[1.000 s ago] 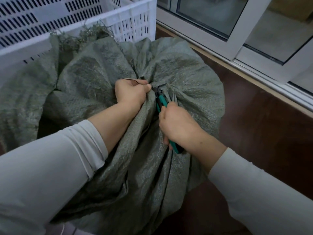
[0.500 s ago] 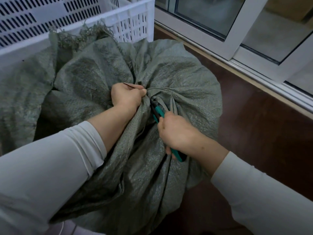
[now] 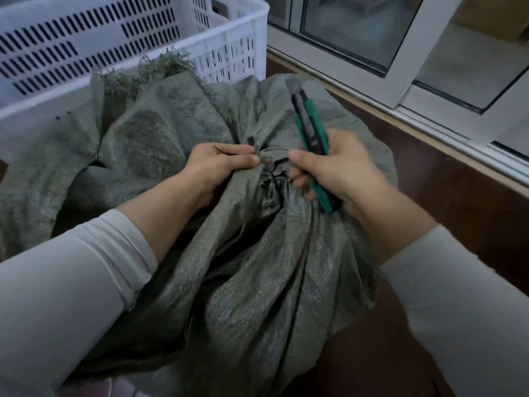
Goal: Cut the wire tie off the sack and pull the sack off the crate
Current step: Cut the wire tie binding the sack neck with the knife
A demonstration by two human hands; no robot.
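Observation:
A grey-green woven sack [image 3: 246, 282] covers a bulky load in front of me; the crate under it is hidden. Its mouth is bunched into a knot [image 3: 270, 181] at the middle. A thin wire tie [image 3: 273, 150] arcs above the knot between my two hands. My left hand [image 3: 220, 164] grips the gathered sack fabric and pinches the wire's left end. My right hand [image 3: 335, 170] holds a green and black utility knife [image 3: 310, 130], blade up and away from the knot, and its thumb and forefinger touch the wire's right end.
A white slotted plastic crate [image 3: 128, 50] stands behind the sack at the upper left, with frayed sack edges [image 3: 160, 67] against it. A white sliding window frame [image 3: 400, 81] runs along the right. Dark brown floor [image 3: 458, 196] lies between sack and window.
The knife was down in the knot with its blade among the folds. My right hand has lifted it out, blade pointing up, and a loop of wire now shows between my hands.

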